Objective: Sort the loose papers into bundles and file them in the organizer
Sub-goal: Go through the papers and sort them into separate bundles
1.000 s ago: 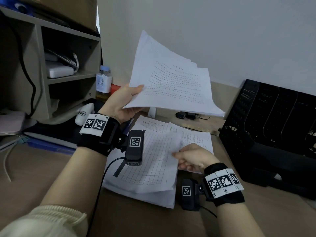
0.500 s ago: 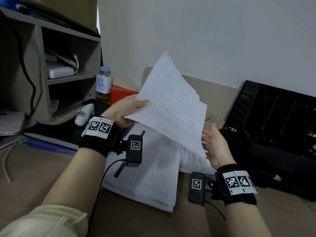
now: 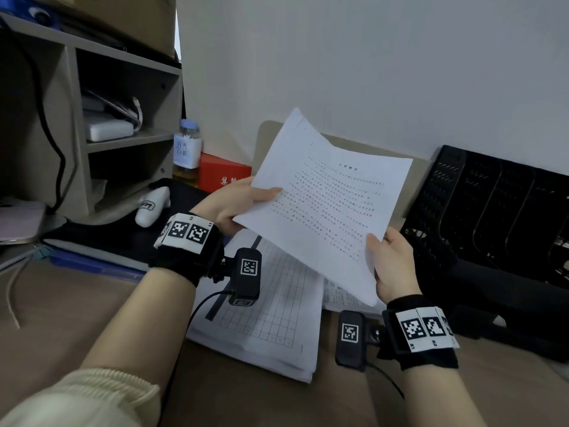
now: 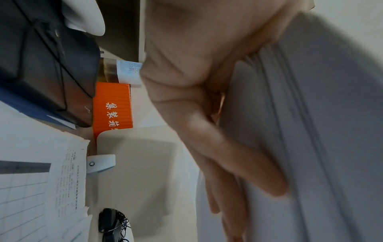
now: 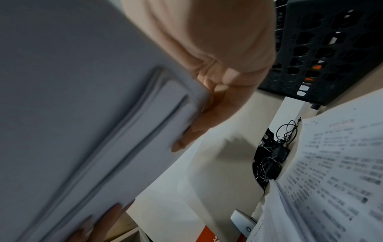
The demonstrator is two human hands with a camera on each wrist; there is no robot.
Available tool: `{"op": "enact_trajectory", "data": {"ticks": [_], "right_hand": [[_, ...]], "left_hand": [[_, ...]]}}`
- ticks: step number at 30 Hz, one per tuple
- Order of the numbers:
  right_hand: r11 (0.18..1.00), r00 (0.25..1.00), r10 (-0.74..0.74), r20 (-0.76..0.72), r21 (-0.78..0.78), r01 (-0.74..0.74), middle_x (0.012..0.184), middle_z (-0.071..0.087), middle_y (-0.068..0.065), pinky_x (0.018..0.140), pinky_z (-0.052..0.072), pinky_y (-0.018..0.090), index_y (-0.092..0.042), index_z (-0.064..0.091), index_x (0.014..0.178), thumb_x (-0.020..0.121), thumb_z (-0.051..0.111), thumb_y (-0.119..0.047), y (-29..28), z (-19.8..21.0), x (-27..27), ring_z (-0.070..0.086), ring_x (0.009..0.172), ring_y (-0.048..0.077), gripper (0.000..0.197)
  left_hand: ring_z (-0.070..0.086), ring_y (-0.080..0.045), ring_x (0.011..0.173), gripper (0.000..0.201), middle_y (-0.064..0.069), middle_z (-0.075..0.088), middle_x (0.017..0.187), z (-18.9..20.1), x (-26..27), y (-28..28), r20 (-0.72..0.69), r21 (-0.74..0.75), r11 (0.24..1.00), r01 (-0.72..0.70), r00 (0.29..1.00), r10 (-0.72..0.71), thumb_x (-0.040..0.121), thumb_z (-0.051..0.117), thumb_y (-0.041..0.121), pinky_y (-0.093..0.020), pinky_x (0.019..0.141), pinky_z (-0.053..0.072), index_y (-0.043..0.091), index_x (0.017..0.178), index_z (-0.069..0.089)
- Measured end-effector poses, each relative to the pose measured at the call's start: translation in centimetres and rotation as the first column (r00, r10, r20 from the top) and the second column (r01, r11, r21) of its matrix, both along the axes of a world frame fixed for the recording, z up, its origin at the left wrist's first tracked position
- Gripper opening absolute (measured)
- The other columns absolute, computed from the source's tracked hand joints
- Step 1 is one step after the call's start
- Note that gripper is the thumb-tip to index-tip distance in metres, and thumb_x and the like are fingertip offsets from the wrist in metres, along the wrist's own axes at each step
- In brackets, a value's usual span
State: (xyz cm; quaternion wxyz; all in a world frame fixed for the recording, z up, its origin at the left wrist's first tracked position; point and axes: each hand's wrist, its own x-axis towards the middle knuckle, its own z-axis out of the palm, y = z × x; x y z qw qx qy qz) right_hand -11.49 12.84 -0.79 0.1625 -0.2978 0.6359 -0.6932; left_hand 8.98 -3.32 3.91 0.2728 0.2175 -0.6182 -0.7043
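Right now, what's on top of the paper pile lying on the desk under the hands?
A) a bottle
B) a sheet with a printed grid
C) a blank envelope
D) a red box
B: the head view shows a grid sheet topping the desk pile, below the bundle of papers held up by the left hand and right hand.

White papers, black organizer, tan counter

The held bundle (image 3: 326,204) was white with faint grey print; the sheet below (image 3: 271,306) was white with a grey grid and a dark bar. The organizer (image 3: 492,211) at right was black perforated mesh, the box (image 3: 221,175) red-orange with white characters, the counter (image 3: 77,318) tan.
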Motion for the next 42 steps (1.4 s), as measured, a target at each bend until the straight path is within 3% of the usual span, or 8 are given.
{"op": "enact_trajectory", "data": {"ticks": [3,8,13,17,23,30,33,42], "right_hand": [[0.999,0.999,-0.016,-0.031,0.033,0.017,0.111,0.07,0.005,0.089,0.052,0.036,-0.012,0.063,0.1,0.096,0.046,-0.002,0.2,0.3,-0.1,0.066,0.101,0.021,0.021],[0.995,0.997,-0.028,-0.074,0.096,0.036,0.112,0.069,0.002,0.095,0.051,0.042,-0.011,0.064,0.108,0.096,0.047,-0.005,0.5,0.5,-0.3,0.065,0.104,0.02,0.022],[0.997,1.0,0.002,-0.029,0.081,0.0,0.104,0.07,-0.001,0.058,0.052,0.017,-0.01,0.064,0.113,0.097,0.048,-0.007,1.1,1.1,0.3,0.066,0.086,0.01,0.023],[0.997,0.999,0.036,0.041,0.063,-0.039,0.107,0.071,0.0,0.049,0.05,0.016,-0.011,0.064,0.116,0.098,0.051,-0.015,1.4,1.3,0.6,0.068,0.086,0.012,0.023],[0.99,0.999,-0.049,-0.003,0.133,0.049,0.108,0.071,0.015,0.083,0.052,0.041,0.003,0.065,0.099,0.095,0.05,-0.011,1.8,0.9,-0.1,0.067,0.1,0.035,0.021],[0.933,0.994,-0.07,-0.089,0.346,0.097,0.109,0.067,0.017,0.082,0.052,0.04,0.001,0.063,0.102,0.098,0.048,-0.011,6.0,-0.2,-2.4,0.063,0.099,0.032,0.019],[0.898,0.996,-0.023,-0.084,0.436,0.057,0.104,0.068,0.015,0.07,0.053,0.035,0.0,0.063,0.103,0.098,0.048,-0.01,7.1,-1.0,-2.5,0.065,0.088,0.028,0.019],[0.817,0.995,0.073,-0.074,0.577,-0.017,0.101,0.073,0.009,0.092,0.052,0.043,-0.011,0.069,0.092,0.097,0.053,-0.014,7.9,-2.5,-2.0,0.069,0.095,0.029,0.017]], "left_hand": [[0.069,-0.027,0.1,0.036,-0.014,0.069,0.118,-0.3,-0.2,-0.1,-0.019,0.041,0.999,-0.023,1.0,0.024,0.1,0.051,0.026,-0.04,0.087,0.057,0.009,0.132,0.053],[0.072,-0.022,0.092,0.034,-0.011,0.071,0.114,-0.6,-0.5,-0.2,-0.014,0.033,0.998,-0.056,0.998,0.056,0.101,0.048,0.023,-0.034,0.078,0.06,0.008,0.131,0.052],[0.07,-0.022,0.095,0.035,-0.011,0.07,0.117,-0.7,-0.6,-0.4,0.014,0.017,0.998,-0.061,0.998,0.061,0.101,0.049,0.024,-0.037,0.087,0.055,0.009,0.133,0.051],[0.067,-0.025,0.104,0.036,-0.013,0.067,0.122,-0.6,-0.4,-0.3,0.014,0.044,0.997,-0.067,0.998,0.066,0.101,0.049,0.023,-0.037,0.085,0.057,0.009,0.134,0.049],[0.061,-0.033,0.116,0.034,-0.016,0.064,0.126,-0.2,0.0,0.5,-0.008,0.029,0.995,-0.098,0.995,0.098,0.101,0.049,0.022,-0.05,0.101,0.047,0.008,0.132,0.051],[0.066,-0.013,0.069,0.028,-0.004,0.066,0.092,1.4,0.9,0.6,-0.047,-0.098,0.937,-0.335,0.942,0.332,0.102,0.046,0.02,-0.023,0.047,0.053,0.005,0.125,0.053],[0.063,-0.012,0.077,0.031,-0.003,0.067,0.102,1.9,1.5,0.4,-0.085,-0.172,0.87,-0.462,0.887,0.454,0.103,0.044,0.023,-0.024,0.061,0.051,0.009,0.128,0.053],[0.065,-0.017,0.1,0.033,-0.003,0.065,0.118,2.5,3.5,0.6,-0.247,-0.248,0.716,-0.652,0.757,0.604,0.101,0.041,0.022,-0.025,0.075,0.052,0.012,0.129,0.057]]}}
